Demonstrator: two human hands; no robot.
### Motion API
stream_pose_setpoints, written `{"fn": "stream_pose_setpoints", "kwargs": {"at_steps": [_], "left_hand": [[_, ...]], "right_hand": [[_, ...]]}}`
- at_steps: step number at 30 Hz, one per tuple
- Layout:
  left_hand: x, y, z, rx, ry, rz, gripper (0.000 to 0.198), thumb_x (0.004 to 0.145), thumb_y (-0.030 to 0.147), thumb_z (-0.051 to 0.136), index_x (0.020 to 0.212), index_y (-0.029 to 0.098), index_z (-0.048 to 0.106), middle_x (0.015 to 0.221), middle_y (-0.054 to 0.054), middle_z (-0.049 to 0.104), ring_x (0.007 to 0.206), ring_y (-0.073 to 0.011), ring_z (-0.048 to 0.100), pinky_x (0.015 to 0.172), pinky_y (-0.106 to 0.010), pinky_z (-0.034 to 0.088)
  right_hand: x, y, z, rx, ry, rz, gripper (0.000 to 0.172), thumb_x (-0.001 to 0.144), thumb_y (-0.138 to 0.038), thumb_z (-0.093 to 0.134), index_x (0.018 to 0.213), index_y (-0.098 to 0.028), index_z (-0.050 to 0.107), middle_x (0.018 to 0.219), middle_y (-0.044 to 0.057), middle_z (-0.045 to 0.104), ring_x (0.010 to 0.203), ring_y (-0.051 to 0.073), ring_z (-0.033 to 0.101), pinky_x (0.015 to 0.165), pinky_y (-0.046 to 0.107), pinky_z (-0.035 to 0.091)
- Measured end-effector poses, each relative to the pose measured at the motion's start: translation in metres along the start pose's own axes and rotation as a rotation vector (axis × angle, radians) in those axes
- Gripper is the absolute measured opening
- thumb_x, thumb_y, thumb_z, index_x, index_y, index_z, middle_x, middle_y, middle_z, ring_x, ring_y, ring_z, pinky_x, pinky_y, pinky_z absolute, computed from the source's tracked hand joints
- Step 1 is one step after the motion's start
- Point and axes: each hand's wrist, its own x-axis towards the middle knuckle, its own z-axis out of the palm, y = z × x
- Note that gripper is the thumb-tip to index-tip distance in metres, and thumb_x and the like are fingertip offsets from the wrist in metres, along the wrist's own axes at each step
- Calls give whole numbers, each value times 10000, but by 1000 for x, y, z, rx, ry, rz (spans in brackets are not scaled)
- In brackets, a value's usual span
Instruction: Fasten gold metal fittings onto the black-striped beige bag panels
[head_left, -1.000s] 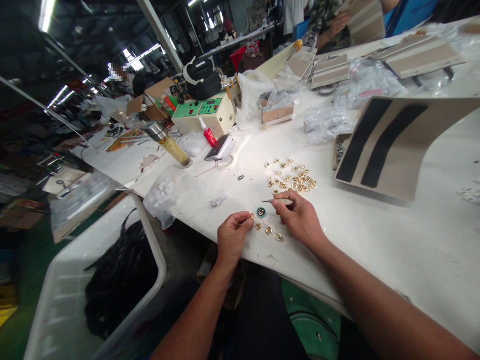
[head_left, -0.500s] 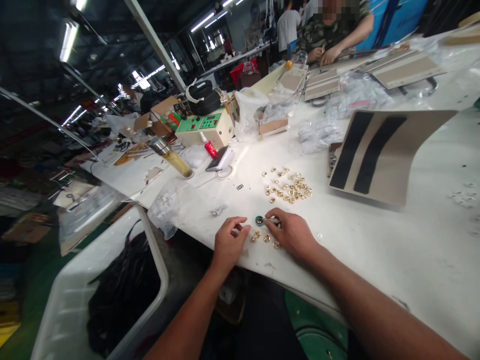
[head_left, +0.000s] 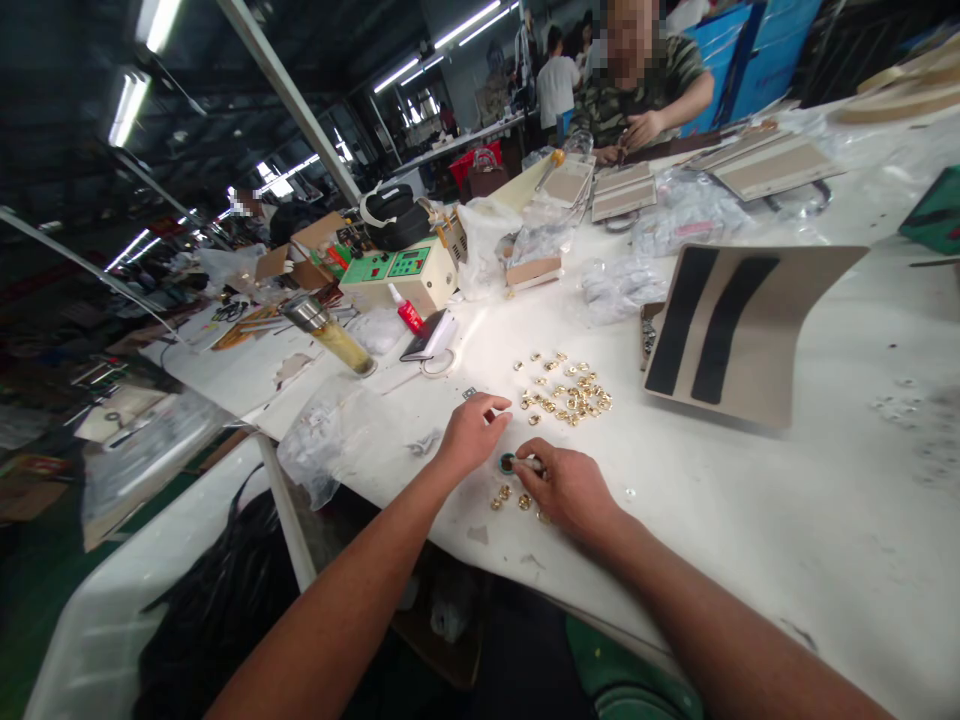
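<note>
My right hand [head_left: 568,487] pinches a short, thin light-coloured stick [head_left: 534,464]. Its tip points into a small round green cap [head_left: 507,463] on the white table, with something dark inside. My left hand [head_left: 472,433] is just beyond the cap, thumb and fingers apart, with nothing visible between them. To its right lies a loose pile of small gold metal ring-shaped fittings [head_left: 576,398]. Several more gold fittings [head_left: 524,502] lie nearer the table edge, one partly hidden by my right hand.
A beige panel with two black strips [head_left: 720,340] stands right of the pile. Farther back are a red glue bottle [head_left: 409,312], a dark notebook [head_left: 430,336], a glass flask [head_left: 341,342] and a control box [head_left: 405,272]. A white bin [head_left: 82,610] is lower left; a co-worker [head_left: 637,110] sits opposite.
My left hand has moved forward, away from the near fittings and toward the gold pile. My right hand keeps the stick at the cap. The camera view has shifted slightly.
</note>
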Motion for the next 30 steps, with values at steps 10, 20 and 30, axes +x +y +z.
{"fn": "stream_pose_setpoints", "kwargs": {"at_steps": [10,20,30], "left_hand": [[39,11,17,139,-311,152,82,840,332,769,890,281,810,947,0,711,749,-175,652,733,-292,490],[25,5,15,-14,-218,99,134,916,262,630,928,254,763,1003,-23,709,900,-205,656,847,-315,498],[-70,-30,-4,-481,103,-324,429,957,470,553,1170,126,694,789,-45,719,496,-107,546,494,-237,465]], "right_hand": [[1,-3,0,21,6,-10,166,964,-326,614,1069,-270,729,785,14,770,696,203,679,657,278,358],[-1,-3,0,297,55,55,139,915,-354,644,951,-261,740,733,-14,712,607,163,584,606,263,394],[1,-7,-16,848,85,310,568,736,-622,825,1071,-175,723,582,-58,538,470,104,376,458,244,285]]}}
